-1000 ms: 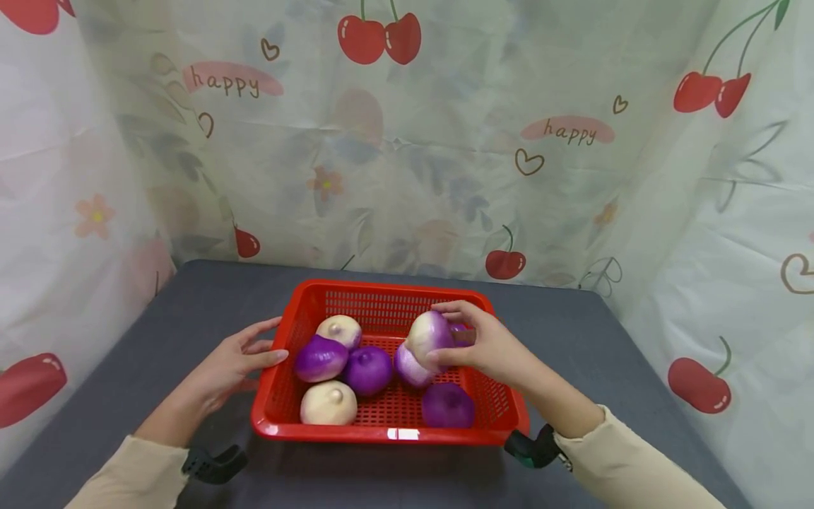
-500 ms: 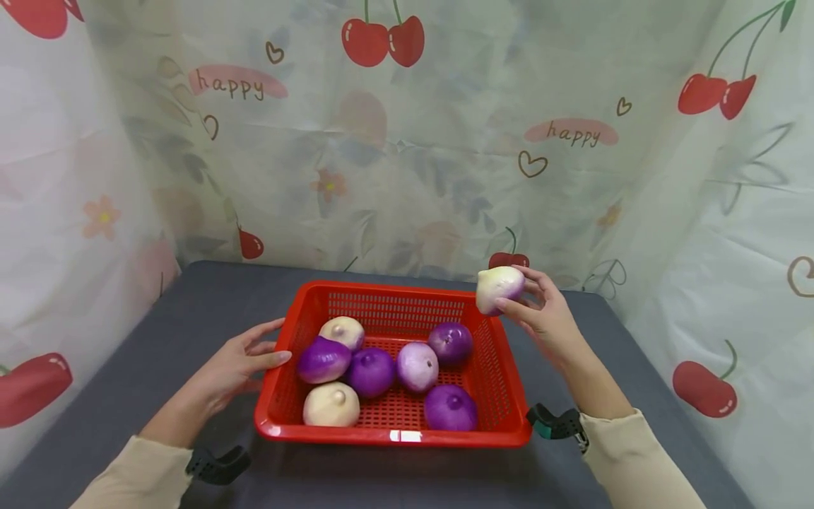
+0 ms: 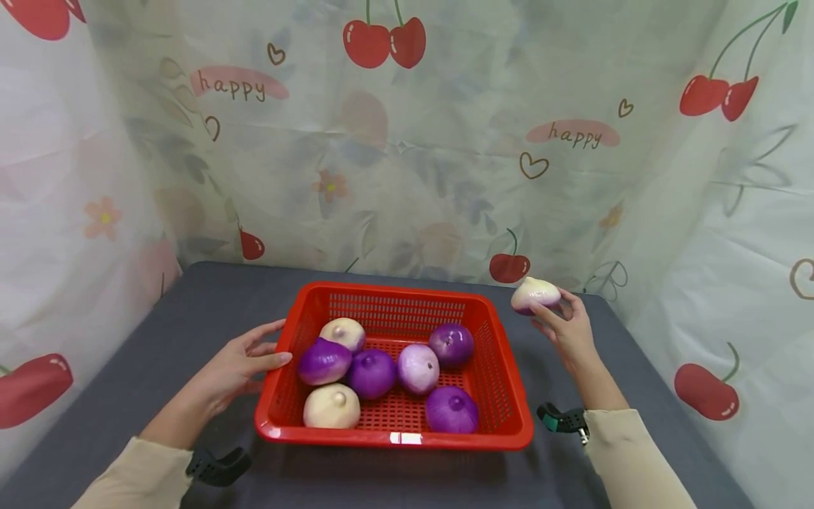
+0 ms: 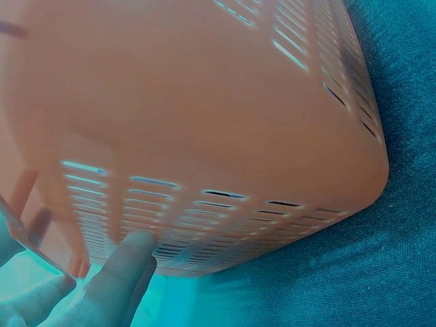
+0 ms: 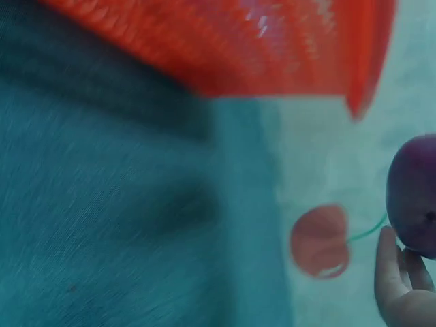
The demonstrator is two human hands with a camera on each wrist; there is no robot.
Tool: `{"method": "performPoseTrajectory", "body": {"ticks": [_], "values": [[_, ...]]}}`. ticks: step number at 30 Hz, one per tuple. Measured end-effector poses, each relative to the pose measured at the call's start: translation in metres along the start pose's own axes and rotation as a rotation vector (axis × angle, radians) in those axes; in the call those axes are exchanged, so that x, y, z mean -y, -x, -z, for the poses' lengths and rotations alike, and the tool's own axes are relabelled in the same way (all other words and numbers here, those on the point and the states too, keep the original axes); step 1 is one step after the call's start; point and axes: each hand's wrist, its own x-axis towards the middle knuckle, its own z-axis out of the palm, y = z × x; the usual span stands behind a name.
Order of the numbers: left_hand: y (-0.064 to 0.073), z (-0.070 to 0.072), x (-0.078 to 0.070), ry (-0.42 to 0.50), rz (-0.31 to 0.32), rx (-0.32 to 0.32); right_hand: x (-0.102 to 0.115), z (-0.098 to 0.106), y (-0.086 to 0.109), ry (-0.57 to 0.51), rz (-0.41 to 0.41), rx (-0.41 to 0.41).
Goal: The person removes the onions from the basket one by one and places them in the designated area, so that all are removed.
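Note:
My right hand (image 3: 568, 329) holds a white-and-purple onion (image 3: 536, 295) out past the basket's right side, thumb in front and pale tip upward. Its purple underside with a dark spot shows in the right wrist view, at the right edge above the fingers (image 5: 392, 272). At the left, my left hand (image 3: 238, 371) holds the rim of the red basket (image 3: 394, 440), thumb laid over it. The left wrist view has one fingertip (image 4: 139, 242) against the slotted outer wall. Several onions lie inside: purple onions (image 3: 372, 373), a pale violet onion (image 3: 417, 368) and whitish onions (image 3: 332, 406).
The basket stands on a dark grey tabletop (image 3: 222, 297) that reaches beyond it on both sides. A curtain (image 3: 407, 177) printed with cherries encloses the table at the back and sides. Dark straps (image 3: 562, 419) with cameras sit on both wrists.
My right hand has lifted the white-and-purple onion out of the basket and carried it right, over the rim, turning its tip upward. The left hand has stayed at the rim.

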Motion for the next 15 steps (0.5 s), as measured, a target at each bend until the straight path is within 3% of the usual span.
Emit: {"method": "performPoseTrajectory", "body": {"ticks": [7, 15], "values": [[-0.001, 0.000, 0.001, -0.005, -0.001, -0.002, -0.034, 0.017, -0.016, 0.059, -0.099, -0.037], [-0.002, 0.000, 0.002, -0.014, 0.001, -0.005, -0.060, 0.026, -0.023, 0.091, -0.125, -0.011]]}}
